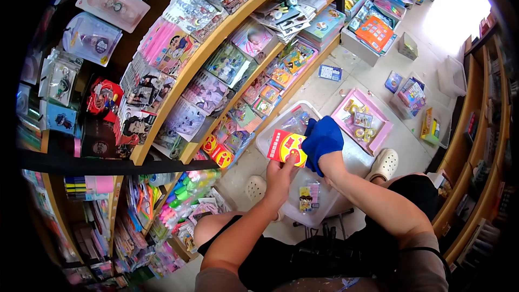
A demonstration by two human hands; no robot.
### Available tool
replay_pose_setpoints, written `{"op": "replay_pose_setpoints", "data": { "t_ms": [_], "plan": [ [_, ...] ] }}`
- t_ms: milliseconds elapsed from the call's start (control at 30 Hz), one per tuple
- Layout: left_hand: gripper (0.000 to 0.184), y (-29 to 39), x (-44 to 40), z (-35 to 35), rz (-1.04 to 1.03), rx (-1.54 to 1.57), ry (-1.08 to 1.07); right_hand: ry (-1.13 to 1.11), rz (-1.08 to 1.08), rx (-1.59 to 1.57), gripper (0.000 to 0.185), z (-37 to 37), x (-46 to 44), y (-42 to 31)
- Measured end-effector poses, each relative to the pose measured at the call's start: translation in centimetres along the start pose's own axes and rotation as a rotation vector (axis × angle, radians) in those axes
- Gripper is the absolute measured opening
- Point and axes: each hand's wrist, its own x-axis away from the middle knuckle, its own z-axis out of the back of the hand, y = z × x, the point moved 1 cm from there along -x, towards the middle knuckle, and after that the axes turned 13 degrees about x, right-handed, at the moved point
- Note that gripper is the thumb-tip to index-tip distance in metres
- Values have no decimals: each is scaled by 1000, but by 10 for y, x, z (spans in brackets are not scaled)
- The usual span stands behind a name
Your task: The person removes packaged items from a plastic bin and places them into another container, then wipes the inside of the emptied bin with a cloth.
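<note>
Blue cloth (324, 139) over right hand (328, 163); red packet (287, 146), left hand (282, 177); pink tray (383, 138) near.

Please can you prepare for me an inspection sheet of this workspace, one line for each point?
Surface: pale plastic box between the legs; a small yellow packet lies on it.
Job's things: red-and-yellow card, upright; blue cloth against it.
Clutter: pink tray of small items beyond the box; blue packet loose on the floor.
Grip: left hand holds the card's lower edge; right hand is at the cloth, fingers hidden.
Cables: thin black cord or strap by the right elbow; cannot tell which.
Surroundings: wooden shelves with many packets, tiled floor.
</note>
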Motion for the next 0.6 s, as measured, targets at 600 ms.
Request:
{"op": "replay_pose_setpoints", "data": {
  "t_ms": [600],
  "plan": [
    [29, 23, 1, 71, 252, 244, -235, -484, -471, -105, 29, 2, -3, -27]
  ]
}}
